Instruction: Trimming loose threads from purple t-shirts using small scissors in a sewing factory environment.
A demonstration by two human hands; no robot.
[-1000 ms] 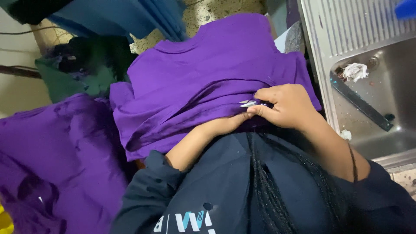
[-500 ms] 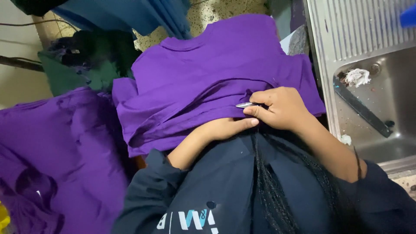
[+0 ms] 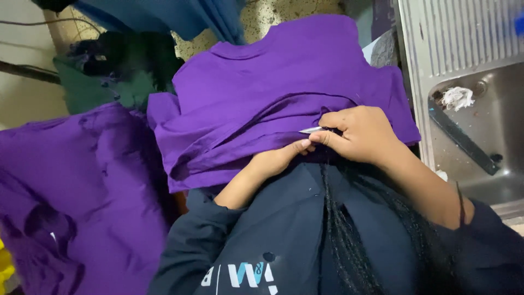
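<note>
Trimming along a fold of the purple garment [image 3: 262,93] seems the step in hand. The left hand [image 3: 278,159] lies curled on the cloth's near edge, pinning it. Just right, the right hand [image 3: 360,134] is closed round a small metal blade [image 3: 311,130], probably snips, lying nearly level, tip pointing left. Next calls for taut cloth.

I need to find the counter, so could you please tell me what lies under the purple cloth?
Speckled counter shows only beyond the purple cloth; below it, the left hand tucks under its folded edge. Everything else beneath is covered.
</note>
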